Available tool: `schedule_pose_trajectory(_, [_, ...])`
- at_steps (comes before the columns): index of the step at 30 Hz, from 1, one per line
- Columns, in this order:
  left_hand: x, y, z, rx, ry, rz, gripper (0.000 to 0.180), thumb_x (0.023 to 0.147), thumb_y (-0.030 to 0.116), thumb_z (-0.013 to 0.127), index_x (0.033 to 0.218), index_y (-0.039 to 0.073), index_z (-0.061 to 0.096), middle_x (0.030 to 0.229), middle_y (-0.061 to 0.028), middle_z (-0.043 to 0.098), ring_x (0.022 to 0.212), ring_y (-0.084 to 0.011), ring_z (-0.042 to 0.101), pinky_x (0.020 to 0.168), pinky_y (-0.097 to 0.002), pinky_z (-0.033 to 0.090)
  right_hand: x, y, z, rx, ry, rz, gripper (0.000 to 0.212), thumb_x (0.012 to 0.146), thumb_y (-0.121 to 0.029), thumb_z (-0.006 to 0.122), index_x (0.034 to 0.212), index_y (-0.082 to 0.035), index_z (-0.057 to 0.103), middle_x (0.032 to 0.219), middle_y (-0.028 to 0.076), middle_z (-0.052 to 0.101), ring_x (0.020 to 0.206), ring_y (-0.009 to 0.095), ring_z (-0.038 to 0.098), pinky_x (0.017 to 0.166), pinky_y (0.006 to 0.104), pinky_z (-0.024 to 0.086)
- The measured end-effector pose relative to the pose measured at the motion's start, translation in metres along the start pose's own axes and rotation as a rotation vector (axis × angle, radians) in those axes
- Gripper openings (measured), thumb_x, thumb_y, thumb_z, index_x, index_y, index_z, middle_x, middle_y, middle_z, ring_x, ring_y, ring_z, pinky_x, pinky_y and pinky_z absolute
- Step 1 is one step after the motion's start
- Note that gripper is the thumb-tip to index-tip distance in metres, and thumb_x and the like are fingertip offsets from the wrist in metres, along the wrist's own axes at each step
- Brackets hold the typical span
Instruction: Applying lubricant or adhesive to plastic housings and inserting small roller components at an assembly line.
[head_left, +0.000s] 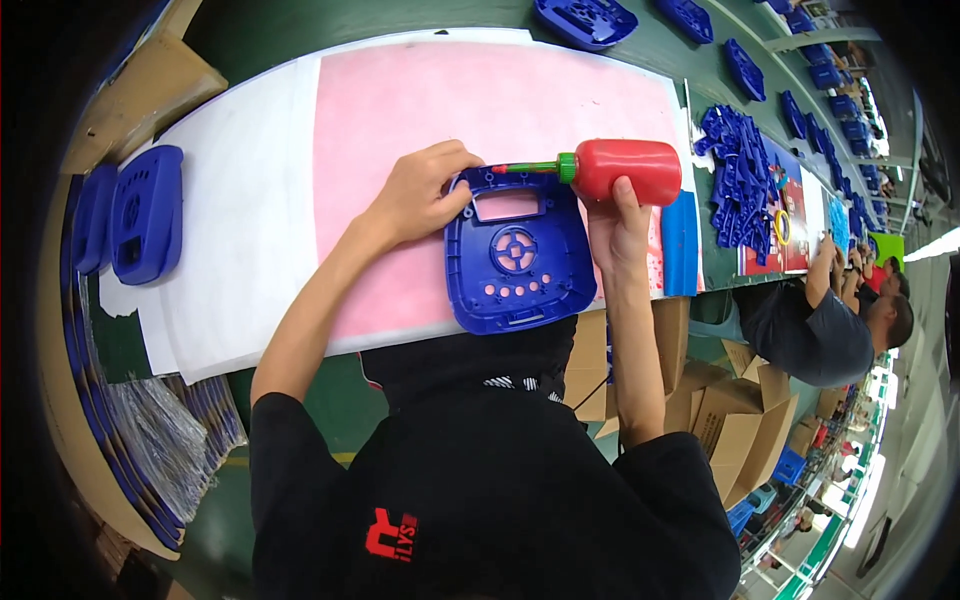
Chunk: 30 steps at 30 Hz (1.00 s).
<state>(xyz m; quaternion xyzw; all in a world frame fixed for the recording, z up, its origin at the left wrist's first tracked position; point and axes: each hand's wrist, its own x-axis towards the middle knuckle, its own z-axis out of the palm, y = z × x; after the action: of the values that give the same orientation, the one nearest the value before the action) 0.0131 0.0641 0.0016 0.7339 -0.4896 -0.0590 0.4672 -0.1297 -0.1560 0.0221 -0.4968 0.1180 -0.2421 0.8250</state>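
A blue plastic housing (470,265) lies in front of me, its ribbed inner side up, with a rectangular window, a round grille and a row of small holes. My left hand (427,190) grips its upper left corner between thumb and fingers. In my right hand (622,225) is a red squeeze bottle (632,170) with a green cap, held on its side. The bottle's long thin nozzle (525,168) points left along the housing's top edge, its tip close to my left fingers. Whether the tip touches the plastic I cannot tell.
Blue covers (150,215) stand at the left on the white sheet (240,200), beside a pink mat (400,100). A pile of blue parts (738,175) and a yellow tape roll (782,227) lie at right. A co-worker (825,325) sits beyond open cardboard boxes (735,420). More housings (588,20) line the far side.
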Motion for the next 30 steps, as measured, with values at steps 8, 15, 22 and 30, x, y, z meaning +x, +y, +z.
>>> schedule_pose_trajectory(8, [0.0, 0.002, 0.001, 0.031, 0.01, -0.014, 0.026, 0.076, 0.01, 0.054, 0.098, 0.001, 0.064, 0.084, -0.0137, 0.06, 0.071, -0.0295, 0.058, 0.065, -0.0377, 0.048, -0.009, 0.009, 0.006, -0.083, 0.094, -0.114, 0.05, 0.084, -0.014, 0.073, 0.126, -0.006, 0.048, 0.117, 0.01, 0.059, 0.107, 0.025, 0.06, 0.093, 0.0423, 0.051])
schedule_pose_trajectory(15, [-0.001, -0.001, 0.003, 0.03, 0.021, 0.019, 0.028, 0.074, 0.006, 0.051, 0.099, 0.001, 0.062, 0.083, -0.0143, 0.058, 0.07, -0.0295, 0.056, 0.063, -0.0373, 0.046, -0.012, 0.007, 0.013, -0.158, 0.1, -0.112, 0.048, 0.083, -0.007, 0.074, 0.124, -0.005, 0.05, 0.115, 0.01, 0.06, 0.106, 0.023, 0.06, 0.093, 0.0392, 0.051])
schedule_pose_trajectory(22, [-0.001, -0.001, 0.004, 0.036, 0.008, -0.002, 0.027, 0.074, 0.006, 0.051, 0.098, 0.001, 0.062, 0.083, -0.0145, 0.058, 0.071, -0.0299, 0.056, 0.064, -0.0378, 0.047, -0.015, 0.009, 0.014, -0.273, 0.083, -0.183, 0.049, 0.081, -0.003, 0.074, 0.123, -0.003, 0.05, 0.114, 0.011, 0.061, 0.103, 0.023, 0.061, 0.093, 0.0392, 0.052])
schedule_pose_trajectory(30, [-0.002, -0.002, 0.004, 0.058, 0.017, 0.013, 0.028, 0.073, 0.006, 0.049, 0.097, -0.001, 0.062, 0.081, -0.0147, 0.057, 0.07, -0.0291, 0.056, 0.065, -0.038, 0.047, -0.021, 0.006, 0.015, -0.221, 0.182, -0.425, 0.055, 0.077, -0.006, 0.077, 0.124, -0.004, 0.048, 0.112, 0.011, 0.062, 0.101, 0.024, 0.062, 0.09, 0.0374, 0.053])
